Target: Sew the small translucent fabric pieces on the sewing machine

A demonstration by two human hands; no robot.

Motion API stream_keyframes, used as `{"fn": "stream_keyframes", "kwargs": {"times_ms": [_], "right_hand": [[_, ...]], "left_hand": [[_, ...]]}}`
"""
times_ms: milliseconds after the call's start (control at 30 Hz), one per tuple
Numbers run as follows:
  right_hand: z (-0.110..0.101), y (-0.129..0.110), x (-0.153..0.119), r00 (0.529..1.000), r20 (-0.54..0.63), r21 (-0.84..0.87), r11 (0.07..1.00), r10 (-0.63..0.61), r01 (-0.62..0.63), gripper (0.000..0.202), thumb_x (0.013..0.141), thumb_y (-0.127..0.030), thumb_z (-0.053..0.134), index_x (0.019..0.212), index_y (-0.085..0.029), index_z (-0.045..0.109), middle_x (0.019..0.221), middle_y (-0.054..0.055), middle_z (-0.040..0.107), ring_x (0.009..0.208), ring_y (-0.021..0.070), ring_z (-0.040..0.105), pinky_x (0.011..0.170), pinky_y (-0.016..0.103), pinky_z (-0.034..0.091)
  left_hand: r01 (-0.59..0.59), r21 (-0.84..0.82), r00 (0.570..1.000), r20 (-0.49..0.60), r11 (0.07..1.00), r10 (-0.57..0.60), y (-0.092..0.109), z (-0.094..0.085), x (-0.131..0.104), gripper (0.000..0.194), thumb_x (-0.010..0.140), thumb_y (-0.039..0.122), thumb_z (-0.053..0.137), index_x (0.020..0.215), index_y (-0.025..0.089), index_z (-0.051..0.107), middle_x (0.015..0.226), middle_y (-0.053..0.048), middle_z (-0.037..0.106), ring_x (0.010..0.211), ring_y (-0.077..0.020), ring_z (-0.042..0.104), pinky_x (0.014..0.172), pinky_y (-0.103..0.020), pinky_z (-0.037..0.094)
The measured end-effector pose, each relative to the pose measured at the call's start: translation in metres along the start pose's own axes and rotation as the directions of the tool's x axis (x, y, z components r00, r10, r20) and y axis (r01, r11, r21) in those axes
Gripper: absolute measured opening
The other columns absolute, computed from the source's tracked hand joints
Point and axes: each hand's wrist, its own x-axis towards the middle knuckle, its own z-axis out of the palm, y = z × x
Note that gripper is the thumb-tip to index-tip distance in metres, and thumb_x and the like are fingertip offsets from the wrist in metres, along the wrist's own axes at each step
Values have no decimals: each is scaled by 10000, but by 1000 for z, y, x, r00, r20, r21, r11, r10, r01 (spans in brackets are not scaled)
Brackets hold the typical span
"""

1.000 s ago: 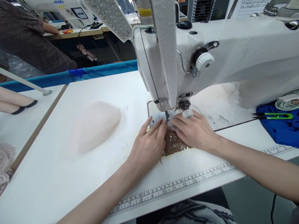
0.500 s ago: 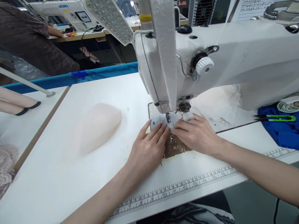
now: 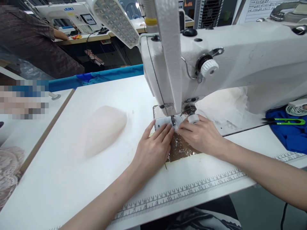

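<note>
A white sewing machine (image 3: 163, 73) stands over the table, its presser foot (image 3: 173, 120) down by my fingertips. My left hand (image 3: 155, 140) lies flat with fingers spread, fingertips on the plate just left of and below the foot. On the right, my right hand (image 3: 201, 134) has its fingers pressed together beside the foot, on the edge of a thin sheer white fabric (image 3: 178, 121); how much of it they grip is hidden. More sheer fabric (image 3: 224, 103) is bunched under the machine arm. A pale sheer cup-shaped piece (image 3: 105, 131) lies on the table at left.
Green snips (image 3: 287, 121) rest on blue cloth (image 3: 285, 137) at the right. A printed ruler (image 3: 179, 195) runs along the front edge. Pale lace (image 3: 11, 172) lies at far left. Behind, a person in dark clothing (image 3: 35, 41) stands near another sewing machine (image 3: 67, 16).
The view has shifted slightly. Both hands stay near the presser foot, with little movement. At the far left, a blurred, pixelated patch now covers the pale rolls.
</note>
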Motion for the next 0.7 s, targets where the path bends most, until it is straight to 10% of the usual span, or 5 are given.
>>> {"fn": "stream_keyframes", "kwargs": {"times_ms": [700], "right_hand": [[-4,-1,-3,992,86,119,987,96,-106,182,900,-261,563,952,-170,712,975,48,714,915,203,606,800,354,423]], "left_hand": [[94,28,995,-43,995,-93,-2,1,6,349,877,171,444,1179,151,619,1205,-78,640,1168,-263,569,1092,-537,329]]}}
